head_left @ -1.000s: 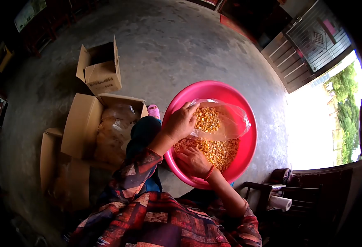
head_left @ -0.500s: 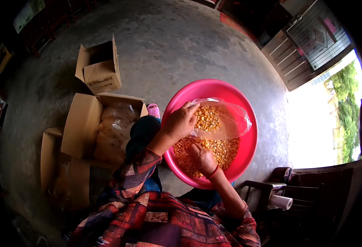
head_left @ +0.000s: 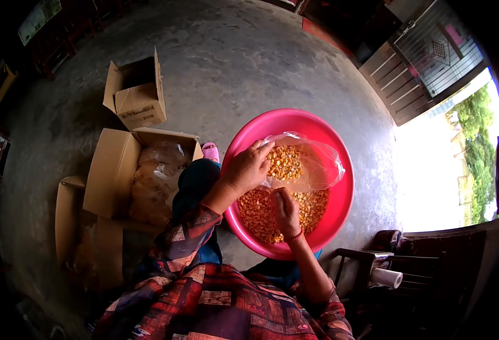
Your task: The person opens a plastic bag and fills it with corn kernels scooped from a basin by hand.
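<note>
A clear plastic bag with yellow-orange corn kernels inside lies tilted in the large pink basin. My left hand pinches the bag's edge at its left side. Loose corn kernels cover the bottom of the basin. Just below the bag, over the loose kernels, my right hand is closed in a fist with its fingers curled. Whatever lies inside that fist is hidden. A red band circles the right wrist.
To the left stand an open cardboard box with plastic bags in it, another box behind, and a third lower left. A wooden chair bearing a white roll is at right, near the bright doorway.
My right hand has moved slightly right and upward from the loose kernels toward the bag, turning into a tighter fist. My left hand keeps its hold on the bag.
</note>
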Available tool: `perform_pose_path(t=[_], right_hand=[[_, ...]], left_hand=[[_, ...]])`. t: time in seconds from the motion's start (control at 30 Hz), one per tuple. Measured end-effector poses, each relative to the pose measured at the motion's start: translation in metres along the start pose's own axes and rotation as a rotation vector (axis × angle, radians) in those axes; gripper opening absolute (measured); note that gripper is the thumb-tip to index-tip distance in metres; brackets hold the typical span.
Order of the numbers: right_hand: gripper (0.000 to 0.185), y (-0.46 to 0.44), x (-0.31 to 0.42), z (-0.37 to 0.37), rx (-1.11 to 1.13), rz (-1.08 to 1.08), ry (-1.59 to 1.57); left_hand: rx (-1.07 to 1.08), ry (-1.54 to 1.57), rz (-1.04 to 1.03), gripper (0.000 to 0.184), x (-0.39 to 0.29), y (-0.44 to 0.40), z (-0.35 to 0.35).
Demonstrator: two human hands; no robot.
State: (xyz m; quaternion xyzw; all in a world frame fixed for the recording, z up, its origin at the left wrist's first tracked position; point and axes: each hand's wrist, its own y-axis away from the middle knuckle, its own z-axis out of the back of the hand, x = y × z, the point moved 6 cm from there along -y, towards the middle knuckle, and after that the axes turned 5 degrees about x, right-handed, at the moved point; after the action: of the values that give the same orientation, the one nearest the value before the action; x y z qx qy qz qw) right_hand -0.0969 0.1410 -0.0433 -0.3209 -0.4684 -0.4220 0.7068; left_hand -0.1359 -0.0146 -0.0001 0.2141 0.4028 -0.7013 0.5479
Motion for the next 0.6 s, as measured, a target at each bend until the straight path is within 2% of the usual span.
perform_pose_path(t=[0.13,0.27,0.37,0.43,0.47,0.53,0.6], right_hand=[[0.017,-0.002,-0.014,0.002,-0.021,-0.108,-0.186],[0.016,-0.003,-0.017,0.003,-0.050,-0.318,-0.644],[0.017,-0.002,-0.015,0.003,0.008,-0.385,-0.729],[0.016,-0.001,-0.016,-0.004,0.192,-0.411,-0.707],[0.016,0.000,-0.016,-0.002,0.191,-0.410,-0.703],[0.018,0.003,-0.011,-0.011,0.348,-0.509,-0.917],[0.018,0.001,0.000,-0.008,0.354,-0.534,-0.964]], left_hand=[[0.006,0.014,0.001,0.041,0.001,0.000,0.000],[0.000,0.015,0.011,0.042,0.001,0.000,0.000],[0.005,0.019,0.025,0.042,0.001,0.001,0.000],[0.001,0.044,0.003,0.042,0.002,0.000,-0.002],[-0.002,0.047,0.001,0.042,0.003,0.000,-0.003],[0.007,0.033,0.004,0.042,0.003,0.000,-0.003],[0.004,0.029,0.010,0.042,0.003,0.000,-0.002]])
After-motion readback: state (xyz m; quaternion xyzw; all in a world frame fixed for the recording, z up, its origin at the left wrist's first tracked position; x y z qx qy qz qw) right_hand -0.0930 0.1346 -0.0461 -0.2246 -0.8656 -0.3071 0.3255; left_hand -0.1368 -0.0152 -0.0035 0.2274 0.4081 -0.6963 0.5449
